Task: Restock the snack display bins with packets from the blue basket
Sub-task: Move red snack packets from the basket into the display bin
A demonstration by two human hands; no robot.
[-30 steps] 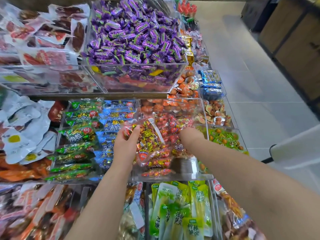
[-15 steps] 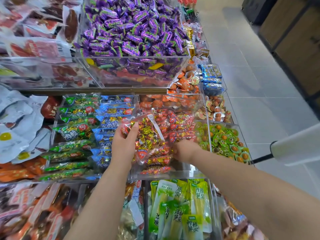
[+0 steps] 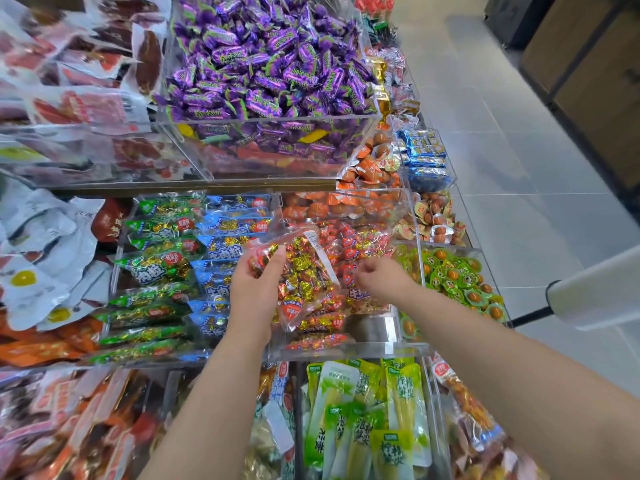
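My left hand grips a clear packet of red and gold wrapped sweets by its left edge and holds it tilted over the clear acrylic bin in the middle row. Several matching red packets lie inside that bin. My right hand is down in the bin to the right of the held packet, its fingers curled over the red packets. Whether it grips one is hidden. The blue basket is out of view.
Green and blue packets fill the bin to the left. A bin of purple sweets stands on the shelf above. Green pickle packs lie below, small green cups to the right. A white roll juts in beside the tiled aisle.
My right hand has drawn back from deep in the red-packet bin towards me and curled its fingers. The left hand keeps its hold on the packet, nearly still.
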